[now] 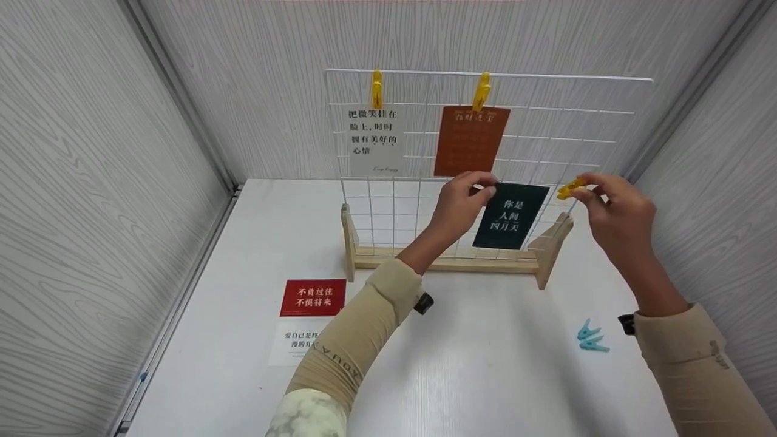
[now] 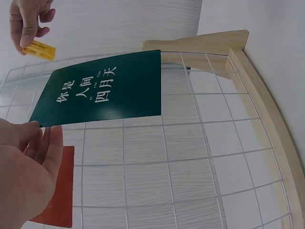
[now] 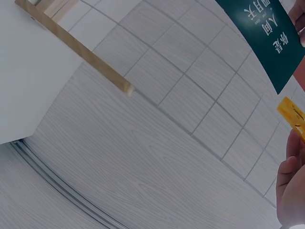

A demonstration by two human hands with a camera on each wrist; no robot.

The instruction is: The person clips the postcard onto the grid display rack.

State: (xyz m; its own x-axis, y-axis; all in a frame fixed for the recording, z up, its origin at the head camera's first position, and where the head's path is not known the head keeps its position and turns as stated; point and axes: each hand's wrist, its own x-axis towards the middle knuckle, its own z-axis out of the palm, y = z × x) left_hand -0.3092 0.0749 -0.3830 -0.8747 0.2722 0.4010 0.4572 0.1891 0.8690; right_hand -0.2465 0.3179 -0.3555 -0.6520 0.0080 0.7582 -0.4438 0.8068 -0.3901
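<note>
My left hand (image 1: 459,203) pinches a dark green card (image 1: 511,216) with white characters by its upper left corner, in front of the wire grid rack (image 1: 419,206). To its right, my right hand (image 1: 622,212) pinches a yellow clothespin (image 1: 570,188) between thumb and fingers, a short way off the card's edge. In the left wrist view the green card (image 2: 105,90) and the yellow clothespin (image 2: 40,50) are apart. On the grid, yellow clothespins hold a white card (image 1: 375,142) at left and an orange-red card (image 1: 472,141) at centre.
The rack stands on a wooden base (image 1: 446,264). On the white table, a red card (image 1: 312,297) and a white card (image 1: 291,347) lie at left, the white one partly behind my left sleeve. Blue clothespins (image 1: 592,338) lie at right. Panels (image 1: 109,200) wall the sides and back.
</note>
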